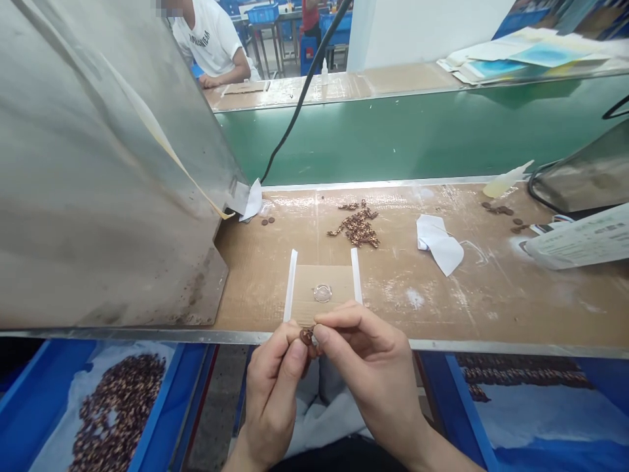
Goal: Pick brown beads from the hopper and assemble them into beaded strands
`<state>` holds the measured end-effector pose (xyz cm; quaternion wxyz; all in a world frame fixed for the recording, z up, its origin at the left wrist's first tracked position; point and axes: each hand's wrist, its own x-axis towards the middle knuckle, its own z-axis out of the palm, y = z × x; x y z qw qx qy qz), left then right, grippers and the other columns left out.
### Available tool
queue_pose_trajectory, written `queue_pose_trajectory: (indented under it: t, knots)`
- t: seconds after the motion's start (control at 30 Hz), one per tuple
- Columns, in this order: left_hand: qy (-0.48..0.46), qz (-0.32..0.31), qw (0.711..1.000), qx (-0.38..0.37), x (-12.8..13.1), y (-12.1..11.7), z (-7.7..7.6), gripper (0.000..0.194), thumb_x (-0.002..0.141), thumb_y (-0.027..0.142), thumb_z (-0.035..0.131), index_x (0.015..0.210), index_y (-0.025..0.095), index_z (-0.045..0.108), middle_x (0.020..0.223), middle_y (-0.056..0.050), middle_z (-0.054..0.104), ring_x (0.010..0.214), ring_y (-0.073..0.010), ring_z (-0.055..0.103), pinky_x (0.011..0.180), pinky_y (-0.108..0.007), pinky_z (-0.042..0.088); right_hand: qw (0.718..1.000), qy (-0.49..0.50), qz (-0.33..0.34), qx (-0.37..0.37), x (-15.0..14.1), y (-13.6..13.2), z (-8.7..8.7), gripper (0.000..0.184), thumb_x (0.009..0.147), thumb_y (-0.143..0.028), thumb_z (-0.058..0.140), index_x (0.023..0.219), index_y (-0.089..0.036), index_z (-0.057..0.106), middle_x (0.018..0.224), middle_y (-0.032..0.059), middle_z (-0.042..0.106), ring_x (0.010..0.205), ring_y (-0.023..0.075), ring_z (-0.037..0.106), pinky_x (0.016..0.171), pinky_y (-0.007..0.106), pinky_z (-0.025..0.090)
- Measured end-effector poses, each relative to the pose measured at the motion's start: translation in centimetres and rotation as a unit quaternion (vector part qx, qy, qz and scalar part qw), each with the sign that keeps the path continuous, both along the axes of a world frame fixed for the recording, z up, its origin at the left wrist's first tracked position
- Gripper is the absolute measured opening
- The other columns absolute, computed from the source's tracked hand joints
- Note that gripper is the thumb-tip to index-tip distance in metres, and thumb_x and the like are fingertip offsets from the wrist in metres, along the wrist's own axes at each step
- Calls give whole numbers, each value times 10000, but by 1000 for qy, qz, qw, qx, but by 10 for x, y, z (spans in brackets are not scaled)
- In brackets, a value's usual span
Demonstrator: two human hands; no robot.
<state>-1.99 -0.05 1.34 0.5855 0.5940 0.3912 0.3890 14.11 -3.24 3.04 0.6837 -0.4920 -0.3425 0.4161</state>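
Observation:
My left hand [275, 383] is closed, pinching a small brown round piece [306, 336] between thumb and forefinger. Thumb and forefinger of my right hand [373, 367] press together at the right edge of that piece; whatever sits between those fingertips is too small to name. Both hands are held together just in front of the bench edge. Beyond them, a clear round ring-like item [322, 293] lies on a cardboard square [304, 278] between two white strips. Farther back is a loose pile of small shiny brown-gold pieces [361, 226].
A metal housing [113, 164] fills the left side. Blue bins hold small brown pieces [120, 406] at left and rows of them [525, 372] at right. White paper [439, 242], brown discs [496, 208] and a squeeze bottle [506, 180] lie rightward. A person [211, 42] sits across.

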Motion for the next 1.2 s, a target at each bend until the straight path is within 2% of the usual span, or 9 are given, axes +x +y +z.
queue_pose_trajectory:
  t: [0.17,0.3,0.77,0.87,1.0,1.2]
  knots:
    - [18,17,1000,3,7,0,6,436,1246,456,628,884,227,709,822,-16,588,781,-194,525,751,-331,434,999,-17,-19,27,0,-2,-1,87,1075,-196,893,1027,-268,903,916,2,837,792,180,825,738,272,687]
    - [47,0,999,18,8,2,10,439,1253,449,600,876,231,657,828,-15,547,788,-197,535,749,-323,443,998,-48,-33,39,2,-4,-5,119,1081,-172,882,1049,-284,909,940,-3,838,818,177,820,756,278,672]
    - [68,-46,992,99,4,6,1,327,1293,308,515,1011,238,666,872,12,490,774,-160,495,723,-290,428,995,-72,-39,48,2,-7,-14,152,1103,-148,854,1091,-290,907,988,7,838,869,183,815,790,291,663]
    - [63,-44,993,90,6,7,1,334,1295,322,518,1014,236,676,874,14,497,779,-156,511,724,-291,429,997,-58,-33,32,4,-7,-13,130,1102,-174,862,1088,-296,905,996,7,839,876,184,823,796,285,673]
    - [57,-39,996,54,8,10,1,401,1287,386,562,926,226,638,846,15,515,778,-156,504,727,-300,421,1000,-21,-7,-5,10,-3,-6,95,1085,-205,859,1028,-278,882,948,1,841,839,177,835,783,264,688]
    - [-32,-22,997,-63,10,15,-3,490,1242,516,644,862,208,667,792,8,516,738,-158,482,682,-302,408,998,-5,45,-39,25,8,11,34,1028,-261,880,996,-252,872,908,0,862,796,165,834,759,241,684]
